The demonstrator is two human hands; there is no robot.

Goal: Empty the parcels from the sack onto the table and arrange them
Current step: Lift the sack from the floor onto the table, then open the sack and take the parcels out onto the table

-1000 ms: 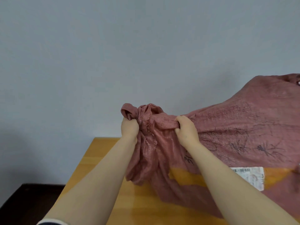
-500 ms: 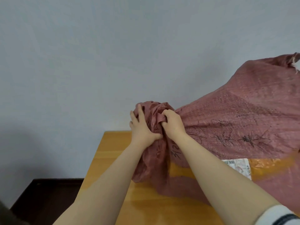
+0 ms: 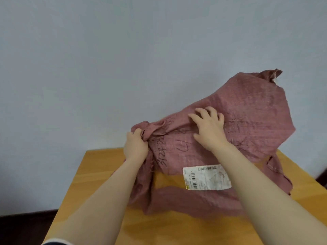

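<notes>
- At the bunched end of the pink woven sack (image 3: 251,112), we grip the gathered neck with our left hand (image 3: 135,146), fingers curled into the cloth.
- Just right of that grip, our right hand (image 3: 208,129) lies spread on the sack's top, fingers relaxed, holding nothing.
- Below both hands, the sack rests on the wooden table (image 3: 99,168), its white barcode label (image 3: 207,177) facing us.

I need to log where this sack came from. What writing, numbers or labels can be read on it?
Black marker digits on the sack beside the left hand: possibly "8282", too scrawled to be sure.
Marker scrawls around the right hand: illegible.
White label on the sack's front: barcodes and print, too small to read.
</notes>
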